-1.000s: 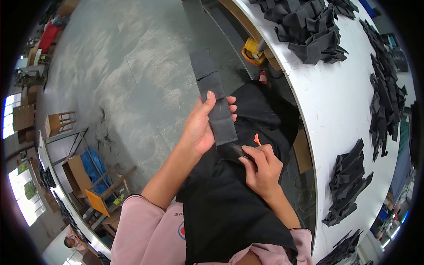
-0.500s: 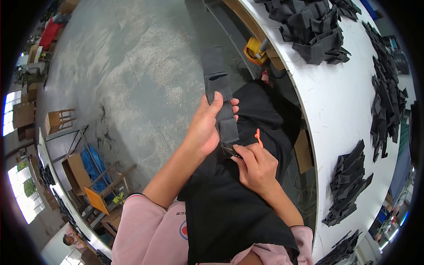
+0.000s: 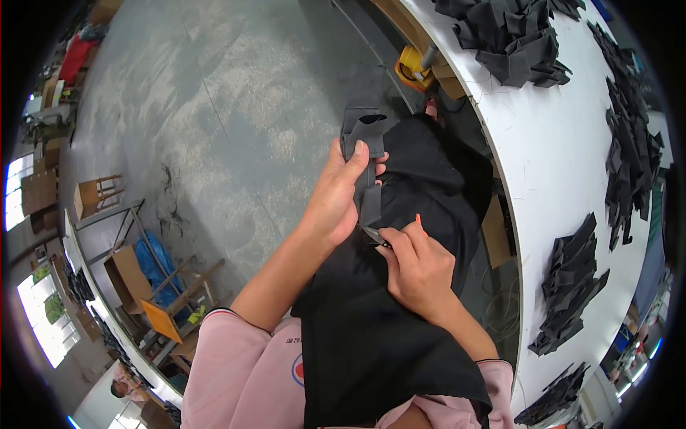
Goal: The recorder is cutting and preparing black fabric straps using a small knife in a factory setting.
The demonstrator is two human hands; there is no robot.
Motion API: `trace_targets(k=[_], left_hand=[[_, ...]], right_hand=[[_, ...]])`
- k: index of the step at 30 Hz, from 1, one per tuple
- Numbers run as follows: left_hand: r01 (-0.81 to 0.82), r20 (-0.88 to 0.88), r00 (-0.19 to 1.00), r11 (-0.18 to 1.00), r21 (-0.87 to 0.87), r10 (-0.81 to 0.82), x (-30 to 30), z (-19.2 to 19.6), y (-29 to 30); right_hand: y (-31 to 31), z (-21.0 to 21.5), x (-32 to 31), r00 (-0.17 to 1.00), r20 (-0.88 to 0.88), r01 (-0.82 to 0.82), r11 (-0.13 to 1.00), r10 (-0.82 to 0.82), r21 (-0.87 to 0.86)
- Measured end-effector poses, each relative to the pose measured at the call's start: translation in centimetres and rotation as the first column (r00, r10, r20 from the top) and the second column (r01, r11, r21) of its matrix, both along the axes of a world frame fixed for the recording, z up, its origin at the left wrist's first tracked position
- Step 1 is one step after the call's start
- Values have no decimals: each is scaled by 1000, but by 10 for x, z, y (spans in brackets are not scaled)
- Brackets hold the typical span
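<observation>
My left hand is closed around a dark grey fabric strip, thumb on top and fingers behind. The strip has stitched, folded layers, with a slot-like gap near its upper part; its far end rises beyond my hand. In my right hand is a pair of small thread snips, gripped between thumb and fingers. Their metal tip points left, at the strip's lower end, close to the left palm; whether it touches the fabric I cannot tell. A bit of orange cord sticks up behind the right fingers.
A white curved table runs along the right, bearing several heaps of dark fabric strips. Beneath it sits a yellow object beside cardboard. Black apron cloth covers my lap. A wooden stool and racks stand at left.
The strip has shifted slightly up and right and turned, so its lower flap looks narrower. The snips' metal tip shows more plainly, and less of the orange cord is visible.
</observation>
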State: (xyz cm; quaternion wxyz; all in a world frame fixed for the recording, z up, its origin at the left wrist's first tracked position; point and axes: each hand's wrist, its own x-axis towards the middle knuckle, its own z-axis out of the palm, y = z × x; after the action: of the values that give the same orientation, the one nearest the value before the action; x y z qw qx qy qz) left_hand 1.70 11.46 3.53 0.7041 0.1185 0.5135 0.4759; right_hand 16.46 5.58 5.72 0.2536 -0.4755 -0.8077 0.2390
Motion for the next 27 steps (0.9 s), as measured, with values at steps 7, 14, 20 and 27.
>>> trace_targets(k=[7, 14, 20, 27], left_hand=[[30, 50, 998, 1000, 9, -31, -5, 4, -2], [119, 197, 972, 991, 61, -129, -16, 7, -1], [90, 214, 972, 995, 53, -100, -8, 4, 1], [37, 90, 995, 999, -28, -34, 3, -1, 6]], right_hand=[[-1, 2, 4, 978, -195, 82, 996, -76, 22], [12, 7, 22, 890, -407, 54, 936, -203, -349], [39, -13, 4, 893, -426, -69, 890, -146, -450], [2, -24, 4, 968, -154, -169, 970, 196, 174]])
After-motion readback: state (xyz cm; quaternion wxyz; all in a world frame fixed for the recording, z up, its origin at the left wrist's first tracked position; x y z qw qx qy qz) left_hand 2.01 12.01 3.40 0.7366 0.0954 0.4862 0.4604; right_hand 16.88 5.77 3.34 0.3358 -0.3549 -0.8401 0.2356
